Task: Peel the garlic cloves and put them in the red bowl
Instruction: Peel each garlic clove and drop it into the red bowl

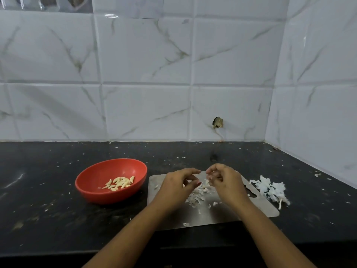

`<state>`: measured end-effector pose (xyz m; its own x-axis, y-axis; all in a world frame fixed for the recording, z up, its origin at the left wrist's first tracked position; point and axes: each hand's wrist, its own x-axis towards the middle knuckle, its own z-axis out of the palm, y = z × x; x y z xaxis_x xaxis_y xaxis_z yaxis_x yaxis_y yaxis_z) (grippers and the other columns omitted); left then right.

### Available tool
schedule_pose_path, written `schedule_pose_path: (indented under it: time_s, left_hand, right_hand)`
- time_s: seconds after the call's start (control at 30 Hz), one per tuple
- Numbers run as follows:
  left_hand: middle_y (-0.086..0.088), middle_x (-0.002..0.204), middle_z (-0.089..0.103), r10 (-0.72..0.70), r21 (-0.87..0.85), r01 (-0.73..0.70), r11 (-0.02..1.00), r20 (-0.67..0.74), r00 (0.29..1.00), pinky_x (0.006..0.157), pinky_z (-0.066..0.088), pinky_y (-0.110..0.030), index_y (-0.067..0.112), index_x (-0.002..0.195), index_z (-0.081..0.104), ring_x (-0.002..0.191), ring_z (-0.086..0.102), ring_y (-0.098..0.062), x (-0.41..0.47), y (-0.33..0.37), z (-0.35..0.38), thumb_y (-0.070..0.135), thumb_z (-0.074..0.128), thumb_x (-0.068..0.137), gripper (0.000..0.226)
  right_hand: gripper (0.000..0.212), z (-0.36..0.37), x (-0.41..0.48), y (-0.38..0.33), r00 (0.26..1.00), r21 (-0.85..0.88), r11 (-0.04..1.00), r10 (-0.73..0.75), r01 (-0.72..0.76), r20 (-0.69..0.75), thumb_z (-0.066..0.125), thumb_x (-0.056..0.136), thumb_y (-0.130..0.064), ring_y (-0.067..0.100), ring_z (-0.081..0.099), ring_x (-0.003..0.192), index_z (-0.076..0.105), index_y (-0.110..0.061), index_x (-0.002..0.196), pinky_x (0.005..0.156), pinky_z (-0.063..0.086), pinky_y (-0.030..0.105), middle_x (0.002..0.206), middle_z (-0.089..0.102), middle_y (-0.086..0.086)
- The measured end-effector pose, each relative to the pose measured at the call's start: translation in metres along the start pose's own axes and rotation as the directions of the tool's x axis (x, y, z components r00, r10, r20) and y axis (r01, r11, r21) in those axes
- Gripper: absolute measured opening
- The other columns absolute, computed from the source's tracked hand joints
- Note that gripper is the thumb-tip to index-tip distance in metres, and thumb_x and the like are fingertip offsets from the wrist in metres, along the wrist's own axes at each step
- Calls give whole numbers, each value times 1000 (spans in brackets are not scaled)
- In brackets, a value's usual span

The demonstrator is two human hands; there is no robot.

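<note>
A red bowl (92, 182) stands on the black counter at the left, with several peeled garlic cloves (119, 183) lying in it. To its right lies a steel cutting board (266, 207) strewn with garlic skins (196, 196). Above the board's far part, my left hand (178, 182) has its fingers curled, fingertips toward my right hand (222, 179). The right hand's fingers pinch a small pale garlic clove (209, 177), mostly hidden by the fingers. The two hands are a few centimetres apart.
A heap of white garlic skins (270, 188) lies at the board's right end. Skin flecks dot the black counter (48, 209). Tiled walls close the back and right side, with a hole in a tile (218, 122).
</note>
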<state>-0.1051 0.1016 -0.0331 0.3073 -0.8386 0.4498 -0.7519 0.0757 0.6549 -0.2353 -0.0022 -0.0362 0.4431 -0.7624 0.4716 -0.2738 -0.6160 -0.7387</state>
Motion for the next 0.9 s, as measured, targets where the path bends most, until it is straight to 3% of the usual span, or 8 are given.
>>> schedule_pose_path:
  time_s: [0.13,0.23,0.33,0.5,0.63,0.73,0.83,0.9]
  left_hand:
    - [15,79,67,22,-48,-22,999,-7,1000,69,48,-9,20,107,70,73,64,6,0,-1,7,23,69,87,20]
    - [11,77,69,-31,-118,22,993,-78,996,66,49,-10,16,96,72,72,66,4,1,-3,11,14,72,84,13]
    - [4,73,71,-126,-219,102,970,-100,987,59,51,-15,18,88,69,65,67,-2,4,-5,11,7,73,82,14]
    - [-1,75,72,-178,-228,147,962,-122,977,61,54,-16,20,84,68,69,70,-5,7,-12,10,1,73,80,20]
    - [2,68,70,-190,-191,157,969,-167,968,56,49,-13,20,80,64,61,66,-1,5,-16,10,6,77,78,18]
    - [6,76,70,-98,-4,99,995,-184,978,62,44,-7,18,84,68,61,60,9,2,-11,8,8,72,83,11]
    - [5,85,72,2,126,23,992,-193,981,68,36,1,14,91,71,63,55,16,-3,-3,5,12,65,89,7]
    - [4,86,73,25,163,10,987,-211,977,68,36,0,15,93,72,62,54,9,-4,-2,4,15,63,91,9]
  right_hand:
    - [22,12,-4,-8,1000,123,992,1,0,-5,64,87,3,10,67,66,62,-17,79,60,52,13,74,70,5]
    - [13,18,-6,-7,999,236,971,41,-38,-8,66,87,-2,20,70,73,64,-14,83,66,58,25,77,71,7]
    - [12,22,-6,-6,999,253,967,27,-31,18,67,87,-3,18,70,77,64,-15,85,70,60,30,81,71,5]
    - [18,21,0,-9,993,221,975,-36,11,109,66,87,-1,11,71,74,67,-18,83,73,60,30,78,72,2]
    - [15,20,1,-9,977,49,995,-93,85,194,66,88,-4,-5,65,69,72,-18,89,64,49,10,74,68,-10]
    - [18,24,-2,-6,967,-100,979,-155,178,202,61,90,-5,-3,61,71,75,-17,97,64,45,7,79,67,-11]
    - [19,27,-4,-4,963,-199,954,-188,226,192,55,94,-11,7,63,74,73,-16,95,67,50,20,83,70,-2]
    - [21,29,-5,-4,963,-253,941,-176,226,205,49,94,-12,13,62,73,70,-14,91,68,52,31,81,68,1]
